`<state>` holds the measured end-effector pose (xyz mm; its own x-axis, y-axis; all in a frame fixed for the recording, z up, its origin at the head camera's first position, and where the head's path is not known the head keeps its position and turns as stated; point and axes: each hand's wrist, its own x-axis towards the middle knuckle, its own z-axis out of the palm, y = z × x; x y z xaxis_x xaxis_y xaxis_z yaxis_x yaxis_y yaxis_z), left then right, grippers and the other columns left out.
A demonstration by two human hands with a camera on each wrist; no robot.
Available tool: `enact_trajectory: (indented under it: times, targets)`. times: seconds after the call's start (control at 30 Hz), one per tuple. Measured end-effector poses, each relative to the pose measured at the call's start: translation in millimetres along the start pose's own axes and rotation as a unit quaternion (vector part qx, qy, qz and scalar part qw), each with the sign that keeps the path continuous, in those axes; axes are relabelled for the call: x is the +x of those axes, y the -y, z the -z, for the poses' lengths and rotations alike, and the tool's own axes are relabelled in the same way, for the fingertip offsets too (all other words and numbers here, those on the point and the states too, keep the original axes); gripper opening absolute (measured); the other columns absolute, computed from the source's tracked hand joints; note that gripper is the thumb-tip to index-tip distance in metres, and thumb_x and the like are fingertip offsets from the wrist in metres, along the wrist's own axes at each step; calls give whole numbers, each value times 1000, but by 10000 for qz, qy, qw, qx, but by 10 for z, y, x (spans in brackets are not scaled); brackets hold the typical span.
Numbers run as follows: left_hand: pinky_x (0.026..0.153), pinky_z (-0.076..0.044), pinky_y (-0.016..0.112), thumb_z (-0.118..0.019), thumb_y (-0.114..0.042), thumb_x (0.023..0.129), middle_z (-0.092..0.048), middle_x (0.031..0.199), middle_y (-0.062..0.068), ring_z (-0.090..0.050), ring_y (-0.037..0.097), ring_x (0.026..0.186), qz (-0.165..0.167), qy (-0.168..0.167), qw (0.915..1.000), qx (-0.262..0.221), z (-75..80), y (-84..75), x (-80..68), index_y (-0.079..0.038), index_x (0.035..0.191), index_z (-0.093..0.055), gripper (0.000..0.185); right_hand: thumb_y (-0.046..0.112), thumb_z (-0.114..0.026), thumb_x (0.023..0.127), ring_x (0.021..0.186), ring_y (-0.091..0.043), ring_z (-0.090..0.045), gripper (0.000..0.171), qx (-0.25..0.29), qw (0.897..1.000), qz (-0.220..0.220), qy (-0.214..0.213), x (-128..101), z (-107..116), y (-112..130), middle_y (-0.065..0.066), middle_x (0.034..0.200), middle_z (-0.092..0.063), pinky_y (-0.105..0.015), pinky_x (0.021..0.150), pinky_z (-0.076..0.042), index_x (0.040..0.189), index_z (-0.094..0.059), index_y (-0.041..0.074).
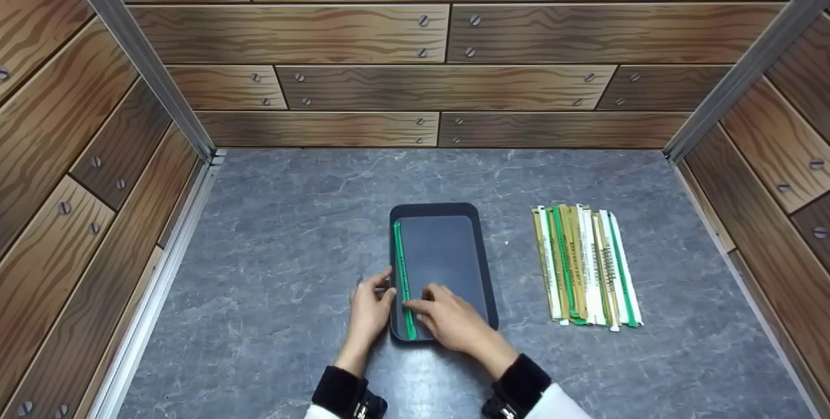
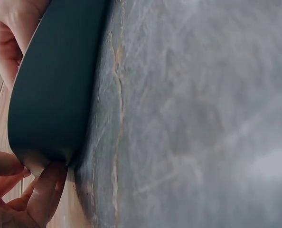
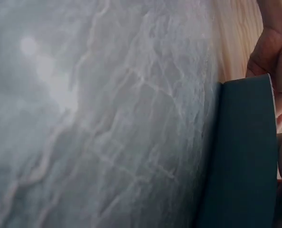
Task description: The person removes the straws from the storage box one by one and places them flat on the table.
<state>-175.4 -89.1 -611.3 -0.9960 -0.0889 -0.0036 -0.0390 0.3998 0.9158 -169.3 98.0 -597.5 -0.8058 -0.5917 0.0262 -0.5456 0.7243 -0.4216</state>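
Observation:
A long, slim green wrapped stick (image 1: 403, 263) lies lengthwise inside a dark rectangular tray (image 1: 485, 263), along its left wall. My left hand (image 1: 371, 311) holds the tray's left side, thumb at the rim. In the left wrist view, fingertips of that hand (image 2: 29, 197) rest against the tray's outer wall (image 2: 55, 85). Reaching over the tray from the right, my right hand (image 1: 450, 320) touches the green stick's lower half with an extended finger. Its other fingers bend over the tray floor. The right wrist view has the tray wall (image 3: 240, 156) hiding most of the fingers.
To the tray's right, several slim wrapped sticks (image 1: 587, 263) in gold, white and green lie side by side in a bundle. The grey marbled table (image 1: 285, 224) is bounded by wood-patterned walls (image 1: 363, 88) at the back and both sides.

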Motion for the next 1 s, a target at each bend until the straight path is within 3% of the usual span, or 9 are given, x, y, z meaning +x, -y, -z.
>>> enact_trajectory:
  times: [0.37, 0.57, 0.67, 0.77, 1.0]
  targets:
    - [77, -57, 34, -64, 2, 91, -68, 103, 16, -70, 24, 88, 114, -44, 9999, 0, -8, -26, 2, -2, 131, -62, 40, 17, -67, 93, 86, -19, -56, 15, -482, 9975, 35, -525, 0, 36, -79, 0, 97, -59, -34, 73, -52, 104, -78, 14]
    - [76, -58, 36, -64, 2, 91, -68, 104, 18, -70, 26, 88, 57, -33, 10000, -33, -9, -22, 3, -2, 131, -62, 40, 22, -62, 97, 82, -14, -49, 32, -226, 9997, -1, -52, 40, 22, -56, 1, 97, -51, -30, 68, -48, 129, -67, 23]
    - [76, -58, 36, -64, 2, 91, -68, 104, 18, -70, 26, 88, 44, -22, 10000, -61, -13, -19, -1, -2, 131, -62, 40, 26, -61, 97, 84, -13, -45, 33, -55, 9997, -18, 231, 64, 38, -51, 1, 99, -47, -30, 69, -44, 130, -67, 25]
    - [75, -58, 35, -65, 3, 90, -69, 102, 18, -71, 25, 86, -23, -69, 10000, -41, -23, -5, 2, 0, 129, -63, 39, 28, -65, 95, 85, -14, -46, 26, -11, 9998, -126, 154, 71, 68, -83, 2, 99, -49, -32, 71, -45, 118, -74, 20]
    - [76, -58, 35, -65, 4, 89, -69, 102, 18, -71, 25, 86, -148, -171, 9997, 10, -17, 4, 4, 0, 128, -64, 39, 14, -79, 83, 76, -19, -61, 8, -169, 9954, -716, -611, 30, 112, -216, 1, 85, -56, -34, 65, -55, 91, -76, 13]
